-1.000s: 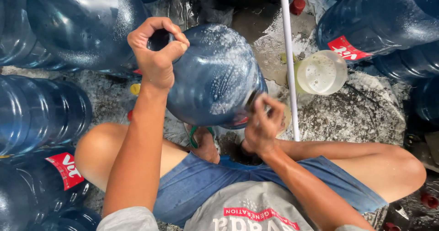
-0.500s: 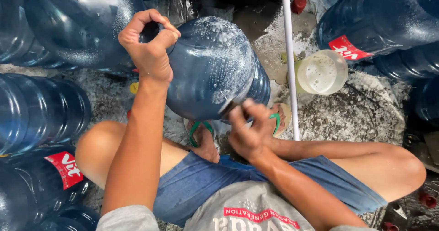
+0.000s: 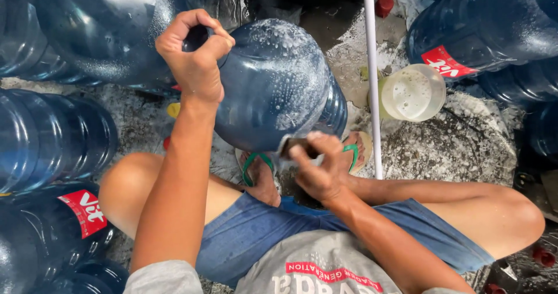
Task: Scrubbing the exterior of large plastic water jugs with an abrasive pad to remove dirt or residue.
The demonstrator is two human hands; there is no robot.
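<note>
A large blue water jug (image 3: 279, 84), wet and flecked with foam, lies tilted between my knees. My left hand (image 3: 195, 58) is closed around its neck at the upper left. My right hand (image 3: 317, 166) presses a small dark scrubbing pad (image 3: 293, 147) against the jug's lower side. My feet in green-strapped sandals (image 3: 256, 166) rest under the jug on the wet stone floor.
Several more big blue jugs, some with red labels, lie around: upper left (image 3: 99, 26), left (image 3: 52, 137), lower left (image 3: 52, 236), upper right (image 3: 488, 32). A white pipe (image 3: 372, 79) runs down the middle right. A cup of soapy liquid (image 3: 412, 93) sits beside it. Red caps (image 3: 385, 6) lie about.
My right hand has slid left and down along the jug's lower side with the pad. The jug has turned slightly in my left hand's grip.
</note>
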